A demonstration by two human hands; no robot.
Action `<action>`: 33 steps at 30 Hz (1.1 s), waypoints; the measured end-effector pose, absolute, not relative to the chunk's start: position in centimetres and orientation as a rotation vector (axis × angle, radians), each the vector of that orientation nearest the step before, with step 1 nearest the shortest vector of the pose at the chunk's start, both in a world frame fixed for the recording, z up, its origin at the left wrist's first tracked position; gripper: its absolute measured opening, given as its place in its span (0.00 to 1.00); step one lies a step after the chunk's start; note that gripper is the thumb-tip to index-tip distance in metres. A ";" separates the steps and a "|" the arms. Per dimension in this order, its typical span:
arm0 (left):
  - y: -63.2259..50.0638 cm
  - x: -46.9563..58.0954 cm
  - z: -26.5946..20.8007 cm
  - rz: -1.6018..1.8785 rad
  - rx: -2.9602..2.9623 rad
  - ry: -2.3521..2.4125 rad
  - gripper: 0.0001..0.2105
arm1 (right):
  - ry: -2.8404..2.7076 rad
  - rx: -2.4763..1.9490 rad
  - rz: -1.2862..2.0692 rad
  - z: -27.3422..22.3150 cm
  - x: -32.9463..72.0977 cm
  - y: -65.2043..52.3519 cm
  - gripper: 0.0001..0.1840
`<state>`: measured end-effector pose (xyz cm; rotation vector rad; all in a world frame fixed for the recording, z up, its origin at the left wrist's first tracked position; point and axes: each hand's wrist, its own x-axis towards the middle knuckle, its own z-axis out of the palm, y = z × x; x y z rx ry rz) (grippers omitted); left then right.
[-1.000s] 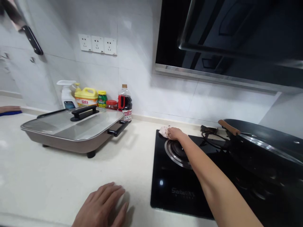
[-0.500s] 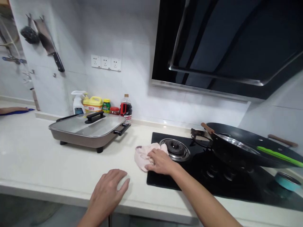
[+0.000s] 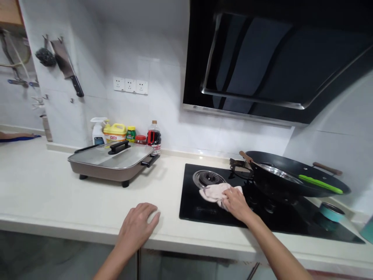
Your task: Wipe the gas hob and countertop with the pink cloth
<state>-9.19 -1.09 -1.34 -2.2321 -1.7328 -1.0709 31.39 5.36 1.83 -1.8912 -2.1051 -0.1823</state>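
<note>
My right hand (image 3: 235,201) is closed on a pale pink cloth (image 3: 214,192), pressing it onto the black glass cooktop (image 3: 201,206). The cloth lies just in front of the left burner (image 3: 209,178) and overlaps its near edge. My left hand (image 3: 140,222) rests near the front edge of the white counter (image 3: 96,202), fingers apart and holding nothing. It is to the left of the cooktop. A black wok (image 3: 291,175) sits over the right side of the cooktop, with a metal piece and a green-handled utensil (image 3: 320,184) in it.
An electric pan with a glass lid (image 3: 116,163) stands left on the counter. Behind it are a spray bottle (image 3: 98,132), a yellow jug (image 3: 115,134) and a dark sauce bottle (image 3: 154,138). A range hood (image 3: 256,58) overhangs the cooktop. Another person's hand (image 3: 14,135) touches a blue cloth far left.
My right hand has slid the cloth rightward from the cooktop's left edge to the front of the burner. My left hand stays nearly in place. The view has shifted slightly.
</note>
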 end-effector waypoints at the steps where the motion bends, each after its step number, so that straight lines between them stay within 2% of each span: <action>1: -1.2 -9.1 -1.2 -1.054 -2.238 -1.745 0.13 | -2.069 -1.943 -0.184 1.9 31.6 5.9 0.18; 8: -1.5 -8.7 -0.5 -1.049 -2.218 -1.852 0.14 | -1.998 -1.985 -0.156 1.2 26.5 4.1 0.21; 13: -0.8 -9.0 -0.8 -1.068 -2.243 -1.866 0.17 | -2.134 -1.600 -0.081 -0.8 18.0 -0.8 0.20; 18: -0.4 -9.5 -0.6 -0.969 -2.246 -1.903 0.20 | -2.172 -1.248 -0.117 -1.5 14.6 -4.4 0.14; 22: -0.5 -9.5 -0.1 -0.894 -2.267 -1.928 0.22 | -2.136 -1.262 -0.185 -1.8 19.3 -6.1 0.15; 27: -0.7 -9.1 0.3 -0.853 -2.264 -1.962 0.23 | -1.916 -1.455 -0.336 -3.3 30.4 -7.4 0.12; 33: -1.0 -8.6 0.6 -0.806 -2.244 -1.985 0.22 | -1.772 -1.616 -0.153 -3.0 39.5 -10.1 0.12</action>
